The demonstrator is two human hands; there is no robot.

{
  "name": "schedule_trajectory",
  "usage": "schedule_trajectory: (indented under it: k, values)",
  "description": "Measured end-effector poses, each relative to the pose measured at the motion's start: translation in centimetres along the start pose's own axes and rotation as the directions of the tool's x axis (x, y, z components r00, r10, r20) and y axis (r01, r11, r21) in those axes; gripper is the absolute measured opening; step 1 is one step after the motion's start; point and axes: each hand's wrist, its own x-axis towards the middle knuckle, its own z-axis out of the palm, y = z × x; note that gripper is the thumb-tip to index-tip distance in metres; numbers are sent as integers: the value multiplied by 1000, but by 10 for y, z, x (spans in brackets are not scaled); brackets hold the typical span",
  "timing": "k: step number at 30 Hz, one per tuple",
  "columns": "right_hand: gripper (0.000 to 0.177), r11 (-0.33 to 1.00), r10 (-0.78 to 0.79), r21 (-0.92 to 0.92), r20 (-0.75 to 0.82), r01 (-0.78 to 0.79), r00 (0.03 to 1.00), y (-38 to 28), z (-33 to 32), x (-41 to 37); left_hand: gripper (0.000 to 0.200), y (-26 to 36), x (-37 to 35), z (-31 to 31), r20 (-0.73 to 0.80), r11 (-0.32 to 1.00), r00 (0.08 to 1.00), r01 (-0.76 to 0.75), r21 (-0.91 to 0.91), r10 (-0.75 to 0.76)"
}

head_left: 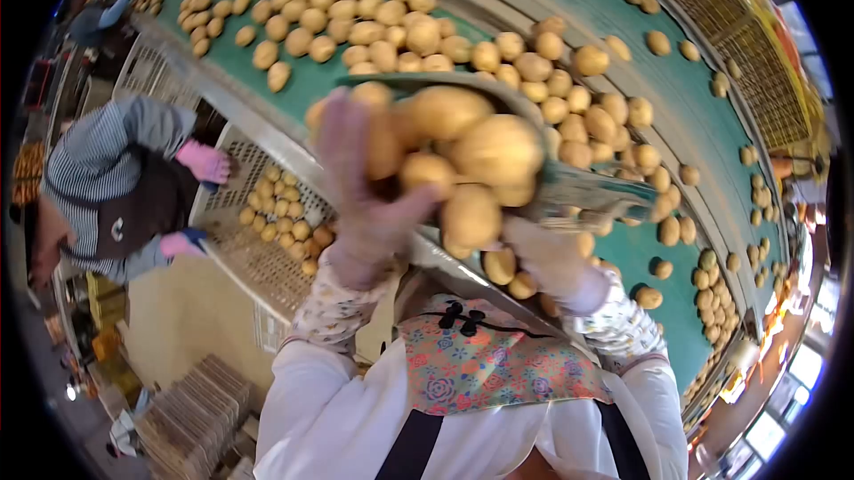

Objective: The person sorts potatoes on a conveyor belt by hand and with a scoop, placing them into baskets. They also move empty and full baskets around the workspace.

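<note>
Directly in front of me is a dark container full of large potatoes (463,155), blurred by motion, with a green upper rim (405,80). My left hand (360,186), in a pale glove, lies against the left side of these potatoes. Its fingers are stretched upward and its thumb points across toward a potato. At the lower right of the container is my right hand (551,258), also gloved and blurred; its fingers are hidden behind the potatoes and the container. A worn greenish flap (600,191) juts out to the right of the load.
Many potatoes cover the green conveyor belt (680,338), which has a metal edge rail (267,137). A co-worker (124,186) in pink gloves stands at the left by a perforated white crate (253,271) with potatoes inside. Stacked crates (196,413) stand at the lower left.
</note>
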Motion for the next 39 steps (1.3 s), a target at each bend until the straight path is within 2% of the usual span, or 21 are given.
schedule_trajectory:
  k: [1,3,5,9,10,12,14,15,17,19,20,22,23,26,28,30,31,32,34,35,39]
  values:
    - [36,991,-104,-77,28,106,994,-23,33,34,79,-6,-14,-25,-97,978,984,131,-160,-148]
    - [48,880,-454,-223,-137,419,880,-54,110,100,60,-14,-12,-94,-207,900,876,427,-92,-436]
    - [63,722,-467,252,-510,644,723,-75,136,128,50,-47,-37,-141,-402,810,727,367,-458,-557]
    - [58,816,-550,-126,-469,564,691,-104,101,128,53,-130,-75,-229,-246,544,485,736,-404,-839]
    - [52,839,-524,-146,-481,525,703,-95,85,115,56,-190,-108,-261,-292,625,573,770,-128,-766]
    - [38,909,-408,-180,-563,375,719,-65,45,78,60,-233,-112,-253,-334,693,690,709,132,-642]
    - [25,974,-219,-198,-716,109,663,-22,1,13,61,-181,-50,-189,-193,662,896,428,615,-399]
    - [19,986,-107,-162,-810,-45,577,2,-18,-30,60,-140,-12,-143,-127,837,914,405,367,-386]
    - [8,958,146,63,-948,-281,283,55,-43,-135,63,-98,21,-73,248,816,965,-71,573,-91]
    - [11,834,537,551,-825,-33,-176,109,-43,-256,71,-58,22,-5,555,933,829,-253,256,72]
    - [8,685,707,712,-601,151,-373,153,-32,-332,75,-32,19,19,729,953,672,-288,95,130]
    - [2,700,604,703,-678,-128,-419,205,20,-443,85,3,1,65,908,913,317,-383,-141,273]
    - [3,536,773,828,-404,164,-489,188,27,-449,90,6,-9,85,936,860,141,-457,-227,322]
    - [5,327,913,889,-209,321,-351,188,60,-460,89,-11,6,112,942,907,246,-406,-113,228]
    - [10,282,959,949,-279,142,-41,169,60,-398,89,-49,19,102,856,872,444,-489,-16,265]
    - [10,584,811,739,-520,-336,268,175,63,-320,89,-73,33,94,809,889,533,-456,29,248]
    - [10,759,621,363,-653,-541,433,178,63,-281,89,-78,43,89,822,921,532,-389,23,203]
    - [11,820,480,146,-701,-553,528,180,60,-246,89,-81,51,84,828,949,539,-314,29,153]
    - [24,849,223,-184,-725,-495,652,168,35,-189,89,-70,58,77,833,967,534,-254,-3,143]
    - [24,876,356,14,-693,-481,628,154,27,-164,89,-63,59,77,833,974,536,-227,-17,139]
    - [30,939,146,-149,-640,-309,754,114,22,-63,95,-56,59,81,863,976,504,-207,66,48]
